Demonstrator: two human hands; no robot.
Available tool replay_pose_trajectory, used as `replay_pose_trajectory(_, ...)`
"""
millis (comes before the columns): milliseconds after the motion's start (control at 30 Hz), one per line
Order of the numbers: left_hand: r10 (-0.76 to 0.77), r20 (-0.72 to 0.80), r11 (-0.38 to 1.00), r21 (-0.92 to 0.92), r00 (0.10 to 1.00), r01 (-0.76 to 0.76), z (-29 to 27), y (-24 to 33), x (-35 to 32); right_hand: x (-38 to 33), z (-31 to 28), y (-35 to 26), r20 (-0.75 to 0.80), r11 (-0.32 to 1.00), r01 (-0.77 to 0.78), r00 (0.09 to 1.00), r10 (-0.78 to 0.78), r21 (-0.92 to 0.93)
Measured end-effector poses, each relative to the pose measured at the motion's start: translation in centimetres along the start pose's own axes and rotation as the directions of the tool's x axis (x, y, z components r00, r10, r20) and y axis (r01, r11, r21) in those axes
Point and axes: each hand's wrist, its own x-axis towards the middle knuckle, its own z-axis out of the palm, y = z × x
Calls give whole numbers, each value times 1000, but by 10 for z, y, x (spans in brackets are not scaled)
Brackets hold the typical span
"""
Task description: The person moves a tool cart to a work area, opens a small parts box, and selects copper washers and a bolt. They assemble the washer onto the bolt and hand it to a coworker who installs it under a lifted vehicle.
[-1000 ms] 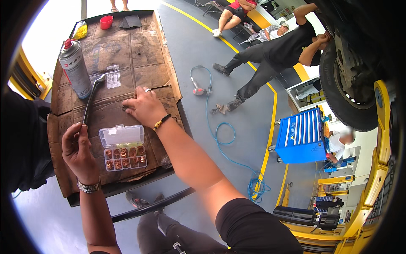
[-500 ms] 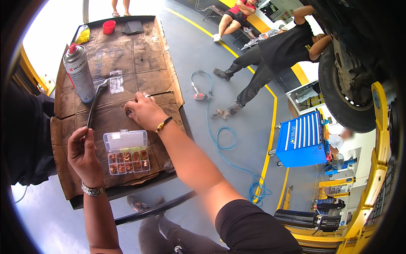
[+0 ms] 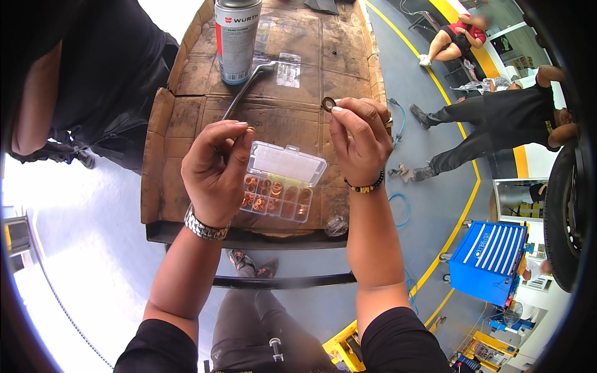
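My left hand (image 3: 217, 165) is closed in a pinch on a small copper washer (image 3: 250, 129), mostly hidden by the fingertips. Between thumb and fingers my right hand (image 3: 360, 133) grips a dark ring washer (image 3: 328, 104). Both hands are raised over a cardboard-covered table (image 3: 186, 152). Below and between them lies a clear plastic compartment box (image 3: 303, 216) with its lid up, holding copper washers of several sizes. A long dark tool with an angled head (image 3: 244, 90), perhaps a wrench, lies beyond my left hand, its near end hidden.
A grey spray can (image 3: 237, 46) stands beyond the tool. A crumpled clear plastic piece (image 3: 336, 225) lies near the table's front edge. One person (image 3: 87, 81) stands close on the left; another (image 3: 510, 118) works by a wheel (image 3: 563, 217). A blue tool cabinet (image 3: 482, 267) stands right.
My right hand has lifted from the cardboard and now shows the dark ring washer. My left hand has risen, its small washer held near the right hand. The view has shifted left.
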Motion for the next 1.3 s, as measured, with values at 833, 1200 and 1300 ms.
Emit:
replay_pose_trajectory(833, 39, 23, 997, 72, 999, -40, 7, 0, 3, -29, -3, 37, 213, 819, -492, 802, 558, -294)
replay_pose_trajectory(1200, 192, 139, 898, 374, 971, -231, 5, 7, 3, -32, 3, 30, 320, 770, -620, 706, 631, -151)
replay_pose_trajectory(1300, 397, 421, 684, 457, 816, -569, 11, 12, 5, -35, -1, 30, 401, 787, -579, 682, 611, -215)
